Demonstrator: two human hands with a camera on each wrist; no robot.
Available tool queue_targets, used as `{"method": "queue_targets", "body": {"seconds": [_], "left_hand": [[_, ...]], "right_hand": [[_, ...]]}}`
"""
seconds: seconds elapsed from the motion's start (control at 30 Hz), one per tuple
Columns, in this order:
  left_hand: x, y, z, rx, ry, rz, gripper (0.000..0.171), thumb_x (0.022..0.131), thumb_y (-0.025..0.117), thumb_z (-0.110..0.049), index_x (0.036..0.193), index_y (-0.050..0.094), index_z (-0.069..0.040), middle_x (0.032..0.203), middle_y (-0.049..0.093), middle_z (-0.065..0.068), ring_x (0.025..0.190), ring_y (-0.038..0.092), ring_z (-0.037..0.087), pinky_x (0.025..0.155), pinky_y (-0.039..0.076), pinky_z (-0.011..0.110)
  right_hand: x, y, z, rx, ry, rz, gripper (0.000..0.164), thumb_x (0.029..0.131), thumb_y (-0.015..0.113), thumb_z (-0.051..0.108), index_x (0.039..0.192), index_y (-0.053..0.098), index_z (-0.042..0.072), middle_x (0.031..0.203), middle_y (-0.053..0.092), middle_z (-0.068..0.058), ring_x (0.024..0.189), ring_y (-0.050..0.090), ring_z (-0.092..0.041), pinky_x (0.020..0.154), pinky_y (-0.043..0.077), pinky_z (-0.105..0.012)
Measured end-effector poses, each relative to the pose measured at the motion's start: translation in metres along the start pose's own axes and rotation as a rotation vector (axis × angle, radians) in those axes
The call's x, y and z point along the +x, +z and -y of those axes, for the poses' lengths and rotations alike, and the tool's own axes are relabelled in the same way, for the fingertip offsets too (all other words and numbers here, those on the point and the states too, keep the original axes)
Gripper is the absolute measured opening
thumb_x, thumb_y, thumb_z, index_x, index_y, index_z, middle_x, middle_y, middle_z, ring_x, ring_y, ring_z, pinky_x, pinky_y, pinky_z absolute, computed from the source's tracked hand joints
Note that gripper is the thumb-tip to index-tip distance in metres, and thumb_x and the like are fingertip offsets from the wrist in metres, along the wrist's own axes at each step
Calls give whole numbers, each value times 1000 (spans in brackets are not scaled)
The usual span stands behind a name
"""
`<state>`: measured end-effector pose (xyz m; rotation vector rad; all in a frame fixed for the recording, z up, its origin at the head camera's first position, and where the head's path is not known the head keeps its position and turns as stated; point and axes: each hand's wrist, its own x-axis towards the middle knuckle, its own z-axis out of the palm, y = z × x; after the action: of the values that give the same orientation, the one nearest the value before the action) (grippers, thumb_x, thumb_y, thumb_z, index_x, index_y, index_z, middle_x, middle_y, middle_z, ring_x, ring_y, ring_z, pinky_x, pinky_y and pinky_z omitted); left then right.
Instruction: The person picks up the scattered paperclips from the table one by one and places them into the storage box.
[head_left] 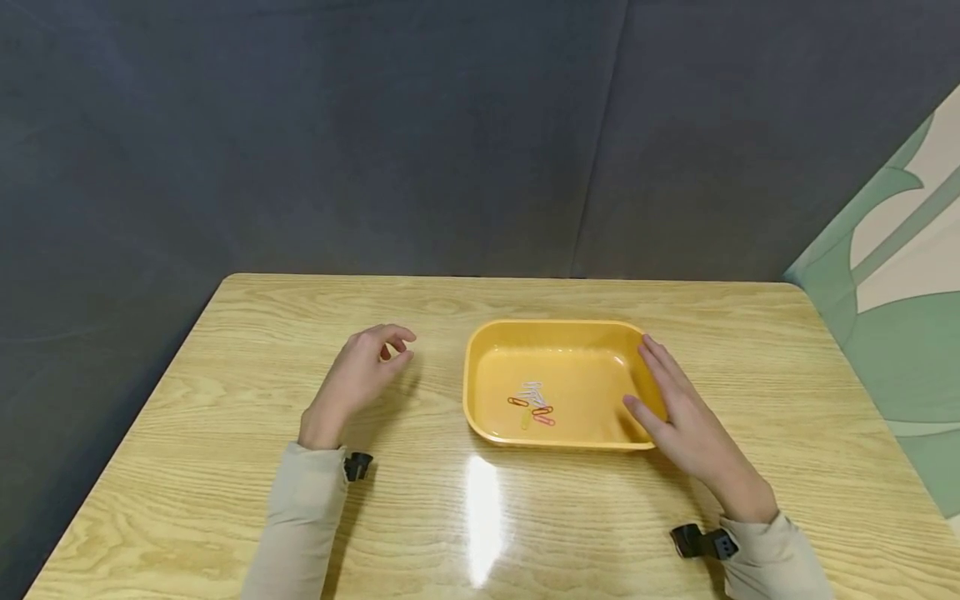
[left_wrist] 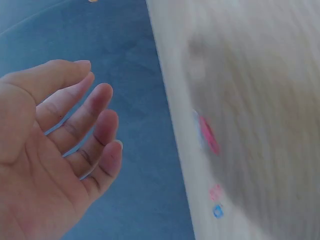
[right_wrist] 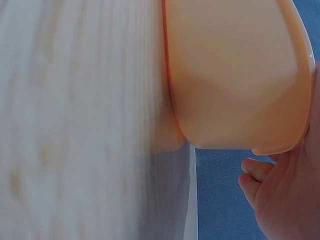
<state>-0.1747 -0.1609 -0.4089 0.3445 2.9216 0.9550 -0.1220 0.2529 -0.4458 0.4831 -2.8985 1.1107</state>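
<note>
A yellow rectangular tray [head_left: 487, 333] stands on the table, with several coloured paper clips [head_left: 534, 404] in a small heap on its floor, left of the middle. My right hand [head_left: 693, 437] is at the tray's right end, its long fingers straight along the rim and its thumb spread over the inside. From the right wrist, the tray wall [right_wrist: 240, 100] meets that hand [right_wrist: 290, 195], and the thumb is hidden. To the left of the tray, my left hand [head_left: 360, 375] hovers with loosely bent fingers. Nothing is in its palm [left_wrist: 40, 180].
The wood-grain table [head_left: 225, 400] ends at a dark blue-grey partition [head_left: 420, 150] behind. Small blurred pink [left_wrist: 209, 135] and blue [left_wrist: 217, 211] objects show along the pale surface in the left wrist view. A green-and-cream patterned surface [head_left: 900, 333] lies to the right.
</note>
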Motion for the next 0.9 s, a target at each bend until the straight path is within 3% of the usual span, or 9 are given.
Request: {"method": "queue_targets", "body": {"seconds": [0.33, 0.7, 0.9], "left_hand": [[-7, 1, 23, 7, -78, 91, 29, 97, 64, -17, 123, 66, -5, 105, 68, 12, 80, 59, 18, 68, 49, 31], [-10, 0, 35, 12, -128, 113, 28, 97, 64, -17, 124, 65, -7, 109, 68, 12, 93, 64, 25, 71, 52, 33], [-10, -4, 42, -4, -127, 127, 29, 97, 64, -18, 122, 64, -5, 108, 68, 15, 86, 66, 21, 70, 53, 33]], "right_hand": [[-1, 0, 0, 2, 11, 4, 74, 101, 57, 26, 158, 15, 3, 167, 10, -16, 153, 12, -40, 120, 14, -60], [-2, 1, 0, -2, 17, 8, 75, 101, 57, 27, 159, 14, 5, 167, 10, -14, 153, 12, -39, 121, 14, -58], [0, 0, 1, -6, 18, 9, 75, 101, 58, 26, 158, 15, 4, 167, 10, -15, 152, 13, -40, 121, 14, -58]]}}
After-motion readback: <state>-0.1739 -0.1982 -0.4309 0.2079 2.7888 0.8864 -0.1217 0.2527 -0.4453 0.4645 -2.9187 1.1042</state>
